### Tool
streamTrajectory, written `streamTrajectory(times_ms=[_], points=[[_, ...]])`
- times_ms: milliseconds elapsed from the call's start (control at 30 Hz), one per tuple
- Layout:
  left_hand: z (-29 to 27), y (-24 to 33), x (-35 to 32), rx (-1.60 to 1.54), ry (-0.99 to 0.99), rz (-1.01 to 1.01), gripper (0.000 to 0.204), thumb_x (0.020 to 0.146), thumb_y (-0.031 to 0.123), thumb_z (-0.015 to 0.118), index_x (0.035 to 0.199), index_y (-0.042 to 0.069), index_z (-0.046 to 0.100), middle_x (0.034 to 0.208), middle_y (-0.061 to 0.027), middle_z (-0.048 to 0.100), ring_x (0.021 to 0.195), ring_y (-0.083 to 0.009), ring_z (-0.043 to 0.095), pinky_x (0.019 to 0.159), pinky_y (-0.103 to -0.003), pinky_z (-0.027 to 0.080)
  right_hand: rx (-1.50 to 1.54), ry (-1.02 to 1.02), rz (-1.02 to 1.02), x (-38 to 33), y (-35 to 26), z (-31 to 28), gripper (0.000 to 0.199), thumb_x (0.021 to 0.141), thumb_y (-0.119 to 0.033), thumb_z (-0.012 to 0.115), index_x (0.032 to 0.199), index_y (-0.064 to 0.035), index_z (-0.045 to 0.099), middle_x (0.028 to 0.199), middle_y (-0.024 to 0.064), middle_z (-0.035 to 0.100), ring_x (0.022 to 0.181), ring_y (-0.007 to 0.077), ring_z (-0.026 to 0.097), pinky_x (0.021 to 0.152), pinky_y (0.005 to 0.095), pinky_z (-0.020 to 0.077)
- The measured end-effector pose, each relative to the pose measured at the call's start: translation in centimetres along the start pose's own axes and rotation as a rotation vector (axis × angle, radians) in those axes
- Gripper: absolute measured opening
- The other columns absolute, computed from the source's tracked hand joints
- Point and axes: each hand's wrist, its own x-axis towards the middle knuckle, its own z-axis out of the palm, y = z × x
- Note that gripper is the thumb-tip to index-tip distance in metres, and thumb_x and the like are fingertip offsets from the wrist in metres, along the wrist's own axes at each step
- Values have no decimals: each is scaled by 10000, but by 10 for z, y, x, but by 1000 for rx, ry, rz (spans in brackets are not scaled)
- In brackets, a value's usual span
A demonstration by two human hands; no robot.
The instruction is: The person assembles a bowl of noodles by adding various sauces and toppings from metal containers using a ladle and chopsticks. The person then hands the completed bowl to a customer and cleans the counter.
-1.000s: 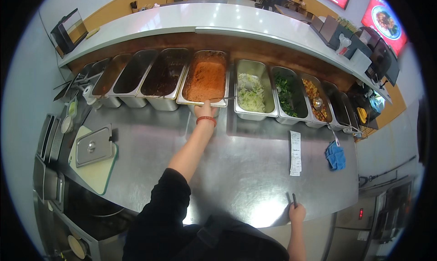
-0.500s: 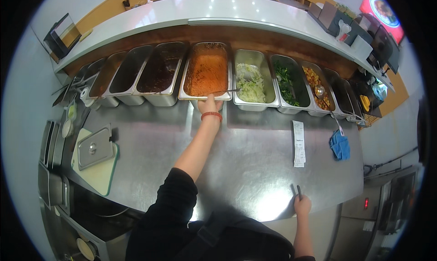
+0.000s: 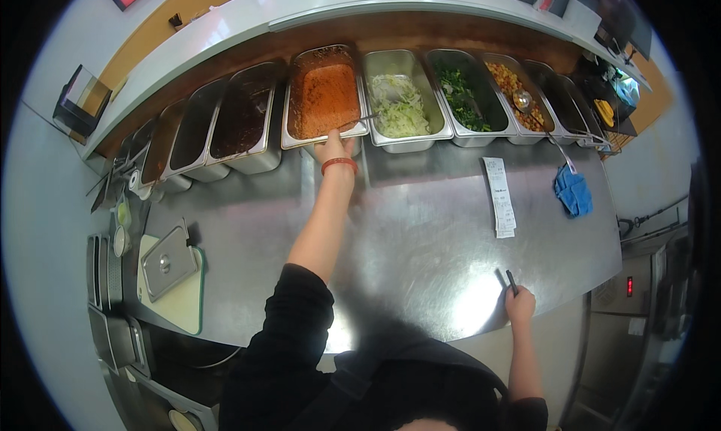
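Observation:
My left hand (image 3: pixel 334 141), with a red band at the wrist, reaches across the steel counter (image 3: pixel 420 243) to the front rim of a steel pan of orange-red sauce (image 3: pixel 323 93). Its fingers are closed at the end of a thin metal utensil handle (image 3: pixel 362 120) that lies across the pan's right front corner. My right hand (image 3: pixel 520 305) rests at the near edge of the counter and grips a short dark pen-like stick (image 3: pixel 511 281) that points up.
More pans flank the sauce: dark fillings (image 3: pixel 242 112) on the left; pale shredded greens (image 3: pixel 398 104), dark leafy greens (image 3: pixel 462 100) and a yellow mix (image 3: pixel 514 85) on the right. A paper slip (image 3: pixel 499 198), a blue cloth (image 3: pixel 574 191) and a steel lid (image 3: pixel 168 260) lie on the counter.
My left hand has stayed at the sauce pan's front rim and my right hand at the counter's near edge. The view has swung, so the pans sit further right in the picture.

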Motion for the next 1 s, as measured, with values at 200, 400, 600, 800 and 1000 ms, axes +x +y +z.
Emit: streamTrajectory(times_ms=[200,400,600,800,1000], points=[[-4,-3,7,-20,-27,-12,295,693,9,436,981,46,380,901,-90,472,740,-186,519,611,-309,457,-22,-75,55,1,-1,-1,181,660,-201,493,690,-46,582,603,144,545,564,295,534,535,362,425],[-9,-3,3,1,-46,-13,281,700,28,440,975,48,383,891,-79,473,747,-183,511,642,-335,442,-39,-72,51,2,-1,0,182,661,-201,488,687,-46,580,601,145,544,563,294,533,535,365,425],[-12,-4,0,-7,-90,-4,295,704,29,434,991,54,369,919,-83,458,765,-192,505,675,-342,432,-24,-55,37,2,1,0,177,655,-195,489,689,-47,580,602,143,544,563,291,534,533,363,425],[-13,-1,1,-12,-110,-35,294,711,53,456,985,50,348,933,-87,446,780,-187,491,697,-330,417,5,-60,54,0,-3,-3,154,639,-178,507,691,-52,581,588,135,542,554,284,532,532,357,425],[-11,2,-2,22,38,-26,156,724,51,477,863,7,421,799,-77,492,737,-177,502,680,-301,441,47,-82,51,-1,-2,-5,125,632,-170,515,672,-70,578,565,122,533,540,277,525,521,352,420]])
